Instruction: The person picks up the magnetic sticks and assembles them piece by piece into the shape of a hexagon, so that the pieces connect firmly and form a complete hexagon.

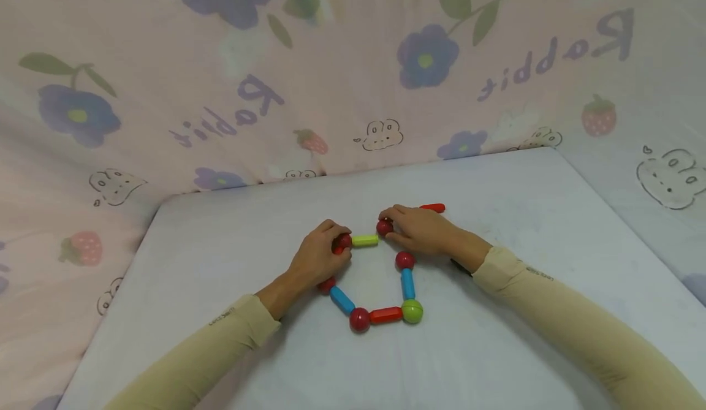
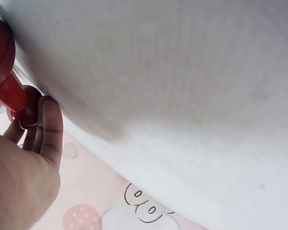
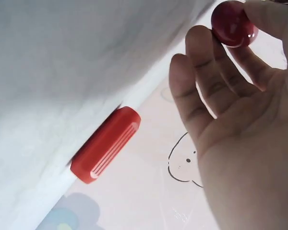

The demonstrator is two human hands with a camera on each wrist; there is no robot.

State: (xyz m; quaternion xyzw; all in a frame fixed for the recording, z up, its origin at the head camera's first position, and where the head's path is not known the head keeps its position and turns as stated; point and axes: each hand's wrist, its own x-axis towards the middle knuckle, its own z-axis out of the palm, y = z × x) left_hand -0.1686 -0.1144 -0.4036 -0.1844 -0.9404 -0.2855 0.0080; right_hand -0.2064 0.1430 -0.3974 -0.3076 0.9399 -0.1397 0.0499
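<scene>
In the head view my left hand (image 1: 320, 254) grips a dark red ball (image 1: 345, 240) at the upper left of a ring of balls and rods. From that ball a yellow-green rod (image 1: 364, 240) points right. My right hand (image 1: 425, 230) pinches another red ball (image 1: 384, 228) between thumb and fingers, close to the rod's free end. The right wrist view shows this shiny ball (image 3: 233, 24) at the fingertips. A red rod (image 2: 13, 93) runs between two red balls by my left fingers, partly covered in the head view.
Blue rods (image 1: 342, 300), a red rod (image 1: 386, 315), red balls (image 1: 360, 320) and a green ball (image 1: 412, 311) form the near side. The ring's right end is a red ball (image 1: 405, 260). A loose red rod (image 3: 105, 144) lies beyond my right hand on the white table (image 1: 220, 336).
</scene>
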